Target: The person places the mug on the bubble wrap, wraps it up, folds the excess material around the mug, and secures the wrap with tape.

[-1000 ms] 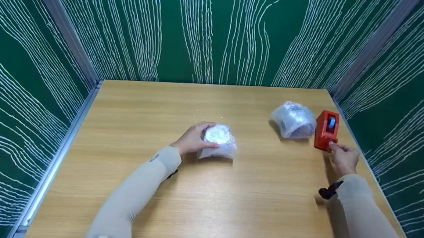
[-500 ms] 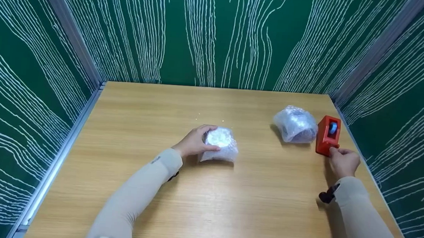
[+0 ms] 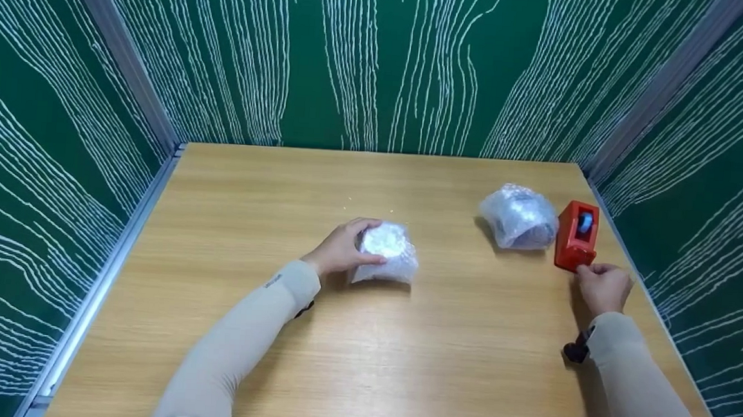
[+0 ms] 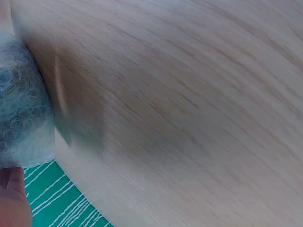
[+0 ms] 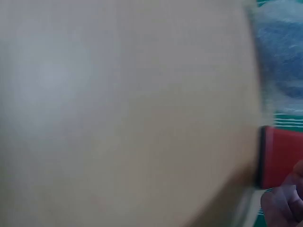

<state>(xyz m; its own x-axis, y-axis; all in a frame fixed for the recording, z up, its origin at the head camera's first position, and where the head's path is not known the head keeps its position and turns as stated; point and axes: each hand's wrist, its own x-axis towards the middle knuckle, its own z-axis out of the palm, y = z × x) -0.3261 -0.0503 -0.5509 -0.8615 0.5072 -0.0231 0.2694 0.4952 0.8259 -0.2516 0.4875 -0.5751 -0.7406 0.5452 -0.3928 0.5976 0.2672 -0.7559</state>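
Note:
Near the middle of the table my left hand [image 3: 342,248] grips a bubble-wrapped bundle [image 3: 391,255], thumb on the near side and fingers behind. What the wrap contains is hidden. The left wrist view shows the bubble wrap [image 4: 23,109] up close at its left edge. At the right, my right hand [image 3: 605,288] is at the front of a red tape dispenser [image 3: 568,243] with a blue-cored roll. A piece of clear tape [image 5: 286,193] shows at its pinched fingers in the right wrist view.
A second bubble-wrapped bundle [image 3: 518,217] lies just left of the tape dispenser. Small bright specks dot the wooden table [image 3: 270,183] beyond the left hand. Green walls with white lines [image 3: 329,64] enclose the back and sides.
My right hand has drawn slightly back towards me from the dispenser's front, its fingers more curled. The left hand and its bundle have stayed put; the head view shifted slightly.

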